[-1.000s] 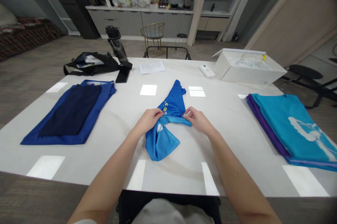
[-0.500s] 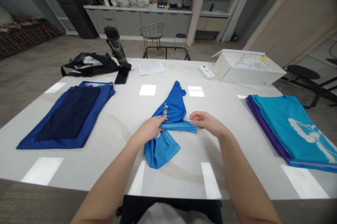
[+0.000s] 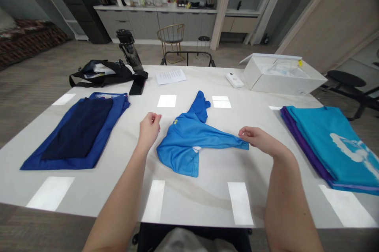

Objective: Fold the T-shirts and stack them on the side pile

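Observation:
A bright blue shirt (image 3: 189, 141) lies crumpled in the middle of the white table (image 3: 207, 196), stretched out toward the right. My right hand (image 3: 259, 141) pinches the shirt's right corner and holds it out sideways. My left hand (image 3: 149, 127) hovers just left of the shirt, apart from the cloth, with its fingers loosely curled and nothing in them.
A dark navy garment on a blue one (image 3: 78, 129) lies flat at the left. A teal shirt on a purple one (image 3: 328, 141) lies at the right. At the back are a black bag (image 3: 100, 72), a bottle (image 3: 128, 49), a phone (image 3: 137, 84), a paper sheet (image 3: 171, 76) and an open white box (image 3: 281, 74).
My right hand has pulled the shirt's corner out to the right, spreading the cloth. My left hand has let go of the shirt and moved left and up.

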`<state>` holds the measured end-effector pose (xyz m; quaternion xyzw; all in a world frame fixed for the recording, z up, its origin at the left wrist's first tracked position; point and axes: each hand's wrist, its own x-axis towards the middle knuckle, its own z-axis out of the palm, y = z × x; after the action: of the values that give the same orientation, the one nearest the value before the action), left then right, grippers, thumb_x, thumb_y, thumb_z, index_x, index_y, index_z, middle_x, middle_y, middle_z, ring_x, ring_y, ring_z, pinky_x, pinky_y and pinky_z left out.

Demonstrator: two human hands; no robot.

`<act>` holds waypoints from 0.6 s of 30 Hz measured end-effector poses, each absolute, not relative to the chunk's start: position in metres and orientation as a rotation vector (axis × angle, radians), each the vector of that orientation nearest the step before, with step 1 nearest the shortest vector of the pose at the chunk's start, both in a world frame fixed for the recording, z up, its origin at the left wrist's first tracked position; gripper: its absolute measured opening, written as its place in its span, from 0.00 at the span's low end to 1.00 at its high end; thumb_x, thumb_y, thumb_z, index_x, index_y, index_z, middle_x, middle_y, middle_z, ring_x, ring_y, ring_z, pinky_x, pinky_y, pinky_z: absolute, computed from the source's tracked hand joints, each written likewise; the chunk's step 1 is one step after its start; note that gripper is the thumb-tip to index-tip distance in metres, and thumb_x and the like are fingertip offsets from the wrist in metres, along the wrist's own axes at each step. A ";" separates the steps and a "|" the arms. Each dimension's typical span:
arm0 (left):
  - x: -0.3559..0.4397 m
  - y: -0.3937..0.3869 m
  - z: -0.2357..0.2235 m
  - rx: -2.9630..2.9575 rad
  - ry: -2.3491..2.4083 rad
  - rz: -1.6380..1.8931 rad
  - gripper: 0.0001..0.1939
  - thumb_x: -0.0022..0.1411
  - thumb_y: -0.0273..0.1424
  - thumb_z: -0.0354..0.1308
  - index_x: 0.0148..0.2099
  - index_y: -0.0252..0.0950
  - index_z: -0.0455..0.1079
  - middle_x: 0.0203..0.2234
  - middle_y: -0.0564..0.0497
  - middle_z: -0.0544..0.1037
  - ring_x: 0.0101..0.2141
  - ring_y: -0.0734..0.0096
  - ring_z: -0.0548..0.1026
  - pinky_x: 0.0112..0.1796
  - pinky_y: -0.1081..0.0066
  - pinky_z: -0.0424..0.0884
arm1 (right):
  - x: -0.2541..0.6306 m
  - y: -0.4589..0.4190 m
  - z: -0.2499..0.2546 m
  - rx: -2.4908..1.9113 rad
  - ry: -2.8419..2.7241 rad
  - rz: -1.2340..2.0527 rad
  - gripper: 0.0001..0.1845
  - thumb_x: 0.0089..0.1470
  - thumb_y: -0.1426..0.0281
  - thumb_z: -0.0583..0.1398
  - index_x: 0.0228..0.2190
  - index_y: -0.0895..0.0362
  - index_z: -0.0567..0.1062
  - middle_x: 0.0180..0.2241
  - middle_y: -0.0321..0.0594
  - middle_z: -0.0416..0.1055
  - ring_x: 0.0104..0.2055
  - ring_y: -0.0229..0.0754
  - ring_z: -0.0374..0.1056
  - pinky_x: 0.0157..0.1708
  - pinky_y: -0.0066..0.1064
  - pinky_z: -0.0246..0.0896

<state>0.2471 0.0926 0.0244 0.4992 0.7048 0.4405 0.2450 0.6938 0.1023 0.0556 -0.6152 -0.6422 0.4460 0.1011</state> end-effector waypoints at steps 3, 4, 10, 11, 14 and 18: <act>0.240 0.096 0.021 1.376 1.944 1.159 0.15 0.67 0.44 0.54 0.37 0.37 0.67 0.20 0.55 0.70 0.23 0.71 0.69 0.29 0.71 0.62 | 0.698 0.104 0.048 -1.812 -1.948 1.337 0.24 0.52 0.52 0.60 0.40 0.59 0.73 0.27 0.37 0.65 0.29 0.38 0.59 0.29 0.30 0.51; 0.243 0.094 0.023 1.457 1.925 1.139 0.15 0.66 0.44 0.55 0.36 0.37 0.67 0.22 0.54 0.70 0.25 0.71 0.69 0.30 0.71 0.62 | 0.696 0.104 0.046 -1.781 -1.973 1.352 0.25 0.53 0.51 0.60 0.42 0.59 0.73 0.27 0.36 0.65 0.29 0.38 0.59 0.30 0.31 0.52; 0.308 0.055 0.050 2.116 1.349 0.553 0.17 0.64 0.48 0.61 0.39 0.39 0.69 0.30 0.55 0.72 0.33 0.70 0.71 0.36 0.70 0.63 | 0.679 0.102 0.041 -1.968 -2.158 1.292 0.35 0.46 0.51 0.68 0.52 0.53 0.71 0.41 0.41 0.70 0.35 0.40 0.66 0.35 0.31 0.62; 0.320 0.047 0.051 2.205 1.285 0.419 0.20 0.60 0.51 0.64 0.41 0.40 0.70 0.34 0.54 0.74 0.36 0.68 0.73 0.38 0.68 0.64 | 0.675 0.101 0.041 -2.045 -2.174 1.287 0.35 0.46 0.54 0.69 0.53 0.53 0.71 0.41 0.41 0.70 0.35 0.40 0.67 0.34 0.31 0.62; 0.344 0.027 0.046 2.385 1.266 0.110 0.33 0.46 0.52 0.73 0.48 0.39 0.71 0.44 0.50 0.75 0.45 0.57 0.74 0.46 0.61 0.64 | 0.663 0.098 0.045 -2.141 -2.288 1.299 0.24 0.47 0.61 0.69 0.46 0.56 0.76 0.39 0.42 0.73 0.36 0.42 0.69 0.32 0.30 0.61; 0.351 0.022 0.040 2.464 1.280 -0.024 0.15 0.59 0.39 0.66 0.43 0.35 0.73 0.44 0.44 0.77 0.46 0.53 0.75 0.46 0.58 0.64 | 0.652 0.091 0.057 -1.702 -2.362 1.611 0.15 0.53 0.59 0.67 0.30 0.59 0.78 0.30 0.42 0.73 0.32 0.42 0.68 0.31 0.31 0.61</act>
<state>0.3513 0.0221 0.0396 0.8726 0.4534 -0.0084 0.1816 0.6517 0.0913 0.0571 -0.5094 -0.7067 0.4821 -0.0929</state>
